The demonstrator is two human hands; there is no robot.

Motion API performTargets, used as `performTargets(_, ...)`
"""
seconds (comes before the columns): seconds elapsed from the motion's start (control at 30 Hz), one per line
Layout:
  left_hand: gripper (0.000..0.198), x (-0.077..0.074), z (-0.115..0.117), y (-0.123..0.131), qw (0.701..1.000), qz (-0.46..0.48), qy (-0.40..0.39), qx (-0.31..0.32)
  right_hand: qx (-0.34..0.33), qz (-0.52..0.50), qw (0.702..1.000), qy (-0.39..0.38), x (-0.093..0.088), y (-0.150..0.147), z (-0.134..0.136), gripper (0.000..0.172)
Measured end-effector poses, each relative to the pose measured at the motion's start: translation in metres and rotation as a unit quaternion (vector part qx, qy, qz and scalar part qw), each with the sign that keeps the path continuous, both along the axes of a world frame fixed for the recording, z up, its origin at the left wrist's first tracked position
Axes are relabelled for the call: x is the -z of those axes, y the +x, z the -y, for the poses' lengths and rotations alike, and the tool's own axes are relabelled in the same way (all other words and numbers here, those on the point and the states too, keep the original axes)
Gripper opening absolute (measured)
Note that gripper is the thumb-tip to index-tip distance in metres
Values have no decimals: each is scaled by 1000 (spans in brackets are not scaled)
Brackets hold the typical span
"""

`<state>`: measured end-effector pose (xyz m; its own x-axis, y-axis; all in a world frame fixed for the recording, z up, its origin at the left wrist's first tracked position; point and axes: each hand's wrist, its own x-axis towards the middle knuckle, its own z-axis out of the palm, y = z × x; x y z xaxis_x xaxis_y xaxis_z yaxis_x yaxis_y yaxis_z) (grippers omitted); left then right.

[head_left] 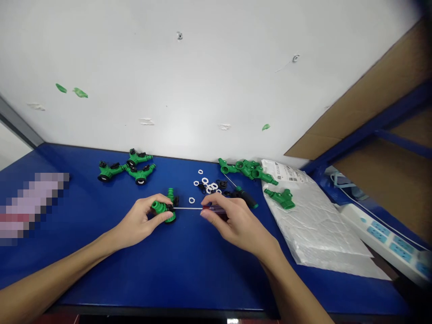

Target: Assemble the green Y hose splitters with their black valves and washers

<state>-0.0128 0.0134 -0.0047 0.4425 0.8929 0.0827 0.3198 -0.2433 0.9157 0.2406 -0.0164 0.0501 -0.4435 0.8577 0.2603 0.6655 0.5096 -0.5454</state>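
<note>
My left hand (145, 219) pinches a green Y-shaped hose connector (161, 207) with black fittings, just above the blue table. In my right hand (236, 220) is a screwdriver (189, 208), its dark red handle partly hidden by my fingers. The thin metal shaft points left, and its tip meets a black part on the connector. White ring washers (205, 181) and small black parts (222, 184) lie just beyond my right hand. A second screwdriver (247, 197), with a black and green handle, rests to their right.
Several green connectors with black valves (141, 174) sit at the back left. More green bodies (249, 168) lie at the back right, one (281, 198) on a white padded mailer (313, 220). A power strip (384, 234) runs along the right. A white wall (202, 81) rises behind the table.
</note>
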Motion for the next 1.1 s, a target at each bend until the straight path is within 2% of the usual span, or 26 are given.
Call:
performTargets(0.13, 26, -1, -2, 0, 1000, 5, -23, -2, -15, -44, 998, -40, -2, 0, 3, 8)
performTargets(0.3, 26, 0, -2, 0, 1000, 0, -3, 7, -13, -78, 997, -5, 7, -2, 1, 8)
performTargets(0.43, 25, -3, -2, 0, 999, 18, -36, -11, 0, -74, 997, 0, 8, -1, -3, 9)
performTargets(0.5, 25, -4, -3, -1, 997, 39, -52, -30, 32, -84, 996, 13, 6, 3, -7, 10)
performTargets(0.63, 33, -4, -5, -5, 987, 131, -69, -64, 173, -113, 975, 87, 15, 6, -20, 13)
performTargets(0.7, 33, -4, -4, -5, 977, 183, -94, -55, 197, -55, 975, 91, 28, 0, -25, 11)
performTargets(0.8, 27, -8, 0, -3, 961, 242, -132, -21, 183, 92, 976, 73, 46, -16, -26, 9)
performTargets(0.87, 25, -10, 3, -2, 948, 277, -155, -3, 164, 157, 972, 68, 50, -22, -26, 13)
performTargets(1.0, 18, -16, 6, 1, 918, 337, -208, 15, 171, 138, 974, 47, 35, -3, -31, 24)
performTargets(1.1, 15, -19, 7, 3, 887, 384, -254, 33, 161, 153, 975, -13, 22, 26, -38, 18)
